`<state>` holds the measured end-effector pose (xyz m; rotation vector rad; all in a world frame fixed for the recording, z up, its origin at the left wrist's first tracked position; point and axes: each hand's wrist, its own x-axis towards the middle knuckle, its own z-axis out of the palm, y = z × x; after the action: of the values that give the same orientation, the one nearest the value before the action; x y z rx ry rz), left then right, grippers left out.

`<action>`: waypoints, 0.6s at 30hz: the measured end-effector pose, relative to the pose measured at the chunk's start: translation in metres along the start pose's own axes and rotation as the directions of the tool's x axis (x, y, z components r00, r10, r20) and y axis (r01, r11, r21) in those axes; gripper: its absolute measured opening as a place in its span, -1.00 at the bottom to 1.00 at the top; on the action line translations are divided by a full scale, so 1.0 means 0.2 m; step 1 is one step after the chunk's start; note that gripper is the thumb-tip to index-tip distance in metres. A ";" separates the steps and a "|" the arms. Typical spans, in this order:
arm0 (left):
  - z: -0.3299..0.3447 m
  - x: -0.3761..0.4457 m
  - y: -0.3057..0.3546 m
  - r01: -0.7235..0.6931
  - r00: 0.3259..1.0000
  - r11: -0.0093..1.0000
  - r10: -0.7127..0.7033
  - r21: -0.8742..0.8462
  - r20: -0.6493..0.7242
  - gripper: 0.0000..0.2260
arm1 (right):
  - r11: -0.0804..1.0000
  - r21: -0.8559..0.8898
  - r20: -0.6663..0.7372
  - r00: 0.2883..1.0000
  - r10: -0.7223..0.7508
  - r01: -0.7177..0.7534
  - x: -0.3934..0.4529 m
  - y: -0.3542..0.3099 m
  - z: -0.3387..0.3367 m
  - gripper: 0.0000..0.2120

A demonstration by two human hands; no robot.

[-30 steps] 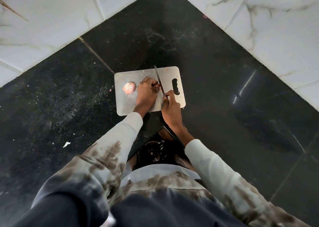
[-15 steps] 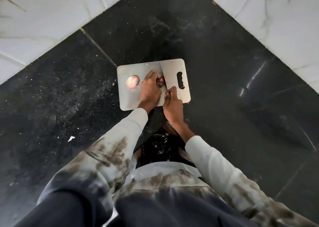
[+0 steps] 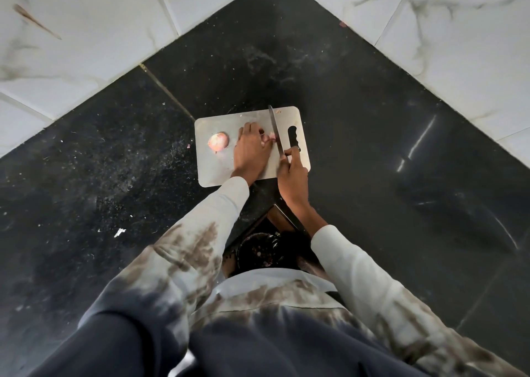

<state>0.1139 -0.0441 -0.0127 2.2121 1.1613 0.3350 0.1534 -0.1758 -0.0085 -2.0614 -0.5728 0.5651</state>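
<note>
The knife (image 3: 276,131) has slid forward again, its tip at the far edge of the board (image 3: 223,173), with the right grip (image 3: 292,181) curled round its handle. The left grip (image 3: 252,150) pins the onion piece (image 3: 271,138) mid-board beside the blade, so another slice seems due.

board (image 3: 218,173) on counter (image 3: 372,147); onion half (image 3: 218,141) left of left hand (image 3: 251,150); knife (image 3: 276,131) right.

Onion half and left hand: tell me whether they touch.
Apart. Head view: bare board shows between the onion half and the left hand, which holds a smaller piece by the knife.
</note>
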 end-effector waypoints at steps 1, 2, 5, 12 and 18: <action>0.00 0.00 0.00 -0.010 1.000 1.000 0.010 0.008 0.004 -0.69 | 1.000 0.012 -0.002 1.000 0.001 -0.001 0.01 -0.01 0.00 -0.94; -0.01 0.00 0.00 -0.035 0.999 0.999 0.035 0.015 0.006 -0.71 | 1.000 0.024 -0.002 1.000 0.005 -0.005 0.01 -0.02 -0.01 -0.94; -0.02 0.02 -0.02 -0.167 0.984 0.982 0.160 0.090 0.074 -0.72 | 0.999 0.048 -0.008 1.000 0.021 -0.020 0.02 -0.02 -0.01 -0.92; -0.04 0.06 -0.08 -0.199 0.976 0.971 0.184 0.132 0.117 -0.75 | 0.998 0.067 0.001 1.000 0.012 -0.012 0.01 -0.03 0.00 -0.93; -0.06 0.05 -0.11 -0.118 0.991 0.988 0.111 0.096 0.076 -0.73 | 0.999 0.049 0.024 1.000 -0.002 0.000 0.00 -0.04 0.01 -0.92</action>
<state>0.0994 -0.0213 -0.0176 2.3642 1.0362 0.2485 0.1511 -0.1707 -0.0031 -2.0105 -0.5683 0.5981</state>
